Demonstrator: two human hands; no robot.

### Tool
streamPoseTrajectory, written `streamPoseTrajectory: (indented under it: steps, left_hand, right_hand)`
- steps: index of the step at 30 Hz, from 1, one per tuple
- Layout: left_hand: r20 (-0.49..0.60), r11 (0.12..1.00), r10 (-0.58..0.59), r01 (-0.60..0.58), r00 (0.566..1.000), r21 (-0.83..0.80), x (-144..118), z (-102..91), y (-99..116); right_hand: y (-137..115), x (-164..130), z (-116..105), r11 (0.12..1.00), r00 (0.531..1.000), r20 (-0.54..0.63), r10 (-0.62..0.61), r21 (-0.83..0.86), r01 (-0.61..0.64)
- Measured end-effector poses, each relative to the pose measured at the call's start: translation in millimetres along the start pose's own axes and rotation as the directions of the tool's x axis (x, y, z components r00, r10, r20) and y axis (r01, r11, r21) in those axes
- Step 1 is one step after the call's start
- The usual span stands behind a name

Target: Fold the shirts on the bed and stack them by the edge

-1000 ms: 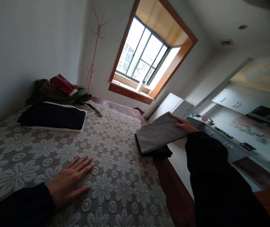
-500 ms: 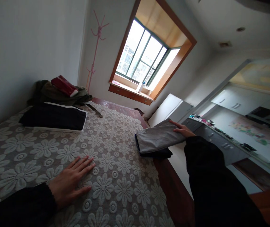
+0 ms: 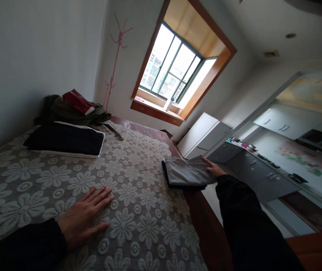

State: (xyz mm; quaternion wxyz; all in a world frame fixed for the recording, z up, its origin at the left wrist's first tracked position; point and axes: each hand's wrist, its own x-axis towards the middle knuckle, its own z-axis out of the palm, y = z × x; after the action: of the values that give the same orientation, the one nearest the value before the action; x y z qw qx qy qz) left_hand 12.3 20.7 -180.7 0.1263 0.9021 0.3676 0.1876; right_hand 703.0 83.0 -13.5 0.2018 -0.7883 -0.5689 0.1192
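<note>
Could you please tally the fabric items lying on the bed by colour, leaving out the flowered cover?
Grey folded cloth: 1
Dark folded cloth beneath it: 1
Black pillow with white edge: 1
Olive garment heap: 1
Total: 4

A folded grey cloth (image 3: 187, 173) lies flat on top of a darker folded cloth (image 3: 178, 185), the two stacked at the bed's right edge, at about three o'clock from the picture's middle. The grey one is smooth, roughly rectangular, and its far end juts slightly past the bed's (image 3: 138, 158) edge.
</note>
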Motion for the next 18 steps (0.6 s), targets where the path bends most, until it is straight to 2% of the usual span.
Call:
streamPoseTrajectory:
  steps: [10,18]
  left_hand:
    - [-0.015,1.0,0.0,0.0,1.0,0.002,-1,1.9,0]
    - [-0.025,1.0,0.008,-0.008,1.0,0.03,-1,2.1,-1]
  right_hand:
    - [20,-17,37,0.994,0.994,-0.104,0.026,-0.099,-0.036]
    - [15,-25,60,0.969,0.991,-0.133,0.025,-0.24,-0.057]
